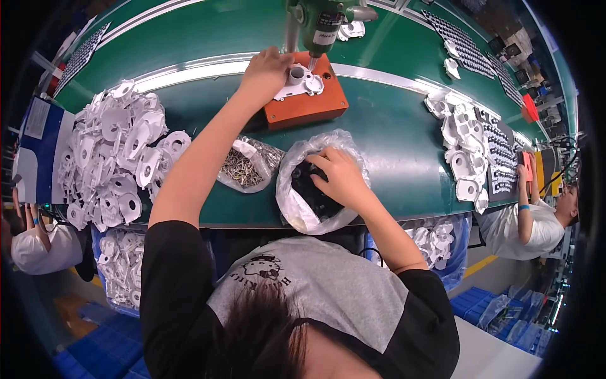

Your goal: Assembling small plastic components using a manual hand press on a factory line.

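My left hand (266, 71) is at the left edge of a white plastic housing (297, 76), its fingers bent around that edge. The housing lies on an orange block (309, 112), under the tip of a green power driver (319, 28). My right hand (341, 173) reaches into a clear plastic bag (292, 205) of small black parts (308, 187). Its thumb and forefinger are apart over the parts; the other fingers are partly hidden. Left of that bag lies another bag of screws (243, 167), near my left forearm.
White housings are heaped on the left (113, 148), with more on the right (466, 148) beside a tray of black parts (500, 155). Bins of white parts (123, 265) stand below the table's front edge. Co-workers (536, 221) sit at both sides.
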### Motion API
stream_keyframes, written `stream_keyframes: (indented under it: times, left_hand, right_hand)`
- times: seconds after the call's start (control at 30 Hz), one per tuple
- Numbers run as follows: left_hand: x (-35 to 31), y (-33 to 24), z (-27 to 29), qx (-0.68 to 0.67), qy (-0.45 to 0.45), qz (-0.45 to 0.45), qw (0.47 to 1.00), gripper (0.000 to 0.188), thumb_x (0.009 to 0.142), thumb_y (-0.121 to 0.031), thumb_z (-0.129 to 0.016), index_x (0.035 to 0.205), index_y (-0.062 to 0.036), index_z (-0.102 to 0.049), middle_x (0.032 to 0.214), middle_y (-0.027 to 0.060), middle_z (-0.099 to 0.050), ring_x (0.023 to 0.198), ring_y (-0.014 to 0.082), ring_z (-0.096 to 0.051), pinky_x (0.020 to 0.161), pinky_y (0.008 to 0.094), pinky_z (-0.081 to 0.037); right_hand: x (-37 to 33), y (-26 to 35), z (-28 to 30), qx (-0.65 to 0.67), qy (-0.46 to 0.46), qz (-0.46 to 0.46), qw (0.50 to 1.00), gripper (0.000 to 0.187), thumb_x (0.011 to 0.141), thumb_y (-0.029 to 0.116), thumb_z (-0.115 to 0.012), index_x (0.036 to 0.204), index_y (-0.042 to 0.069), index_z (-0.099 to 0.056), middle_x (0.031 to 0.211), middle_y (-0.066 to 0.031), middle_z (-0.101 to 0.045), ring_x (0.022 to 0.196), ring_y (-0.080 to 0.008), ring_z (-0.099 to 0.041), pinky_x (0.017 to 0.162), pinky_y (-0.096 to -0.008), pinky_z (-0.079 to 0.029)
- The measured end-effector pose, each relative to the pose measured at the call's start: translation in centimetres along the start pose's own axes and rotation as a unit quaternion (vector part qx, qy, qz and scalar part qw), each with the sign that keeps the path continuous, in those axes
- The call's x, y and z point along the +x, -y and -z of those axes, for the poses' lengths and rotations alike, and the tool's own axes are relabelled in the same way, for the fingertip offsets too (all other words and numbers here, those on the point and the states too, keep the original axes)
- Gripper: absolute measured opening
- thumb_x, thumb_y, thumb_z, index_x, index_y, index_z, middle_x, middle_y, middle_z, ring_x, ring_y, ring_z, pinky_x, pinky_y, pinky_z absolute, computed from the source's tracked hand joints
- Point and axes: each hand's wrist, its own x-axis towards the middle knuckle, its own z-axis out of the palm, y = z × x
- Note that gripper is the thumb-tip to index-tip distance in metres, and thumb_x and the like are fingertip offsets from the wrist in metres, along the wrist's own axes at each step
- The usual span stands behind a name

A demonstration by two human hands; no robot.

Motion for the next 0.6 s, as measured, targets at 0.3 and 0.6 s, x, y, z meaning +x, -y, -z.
stream_keyframes:
  times: [0.3,0.6]
  left_hand:
    - [-4.2,-5.2,1.6,-0.075,0.006,0.052,0.996,0.043,0.076,-0.034,-0.064,0.094,0.0032,-0.054,0.096,0.0176,-0.058,0.096,0.0333,-0.054,0.089,0.0425,-0.041]
    - [-6.1,-6.3,1.4,-0.026,-0.072,0.022,0.997,0.066,0.062,-0.038,-0.076,0.106,0.0056,-0.053,0.118,0.02,-0.051,0.113,0.0344,-0.047,0.099,0.0406,-0.038]
  right_hand:
    - [0.2,-0.8,0.5,0.163,0.061,-0.068,0.982,0.014,0.078,0.004,-0.059,0.092,0.002,-0.058,0.086,-0.0143,-0.059,0.08,-0.0341,-0.059,0.07,-0.0412,-0.048]
    - [5.5,-4.0,5.6,0.209,-0.023,-0.026,0.977,0.033,0.081,-0.009,-0.049,0.109,0.0,-0.063,0.089,-0.0064,-0.055,0.08,-0.0145,-0.055,0.076,-0.0244,-0.044]
